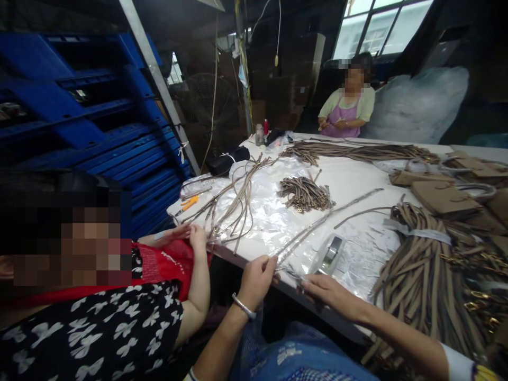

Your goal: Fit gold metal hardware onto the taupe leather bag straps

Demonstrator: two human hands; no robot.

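Observation:
A long thin brown strap (pixel 329 214), folded double and apparently in clear plastic, runs from the table towards me. My left hand (pixel 260 278), with a silver bangle at its wrist, is closed on the strap near its close end. My right hand (pixel 331 297) is closed at the table edge, pinching the dark, shiny end of the strap with some clear plastic; its exact shape is blurred. A clear tape dispenser (pixel 329 255) sits just beyond my right hand. To the right lies a thick bundle of brown straps (pixel 420 270) tied with a white band.
On the white table (pixel 357 177) are a coiled strap bundle (pixel 304 194), loose straps (pixel 242 193), orange-handled snips (pixel 189 203) and brown paper bags (pixel 444 197). A co-worker (pixel 99 323) sits close on my left, another person (pixel 347 108) across the table. Blue pallets (pixel 91 124) stand stacked behind.

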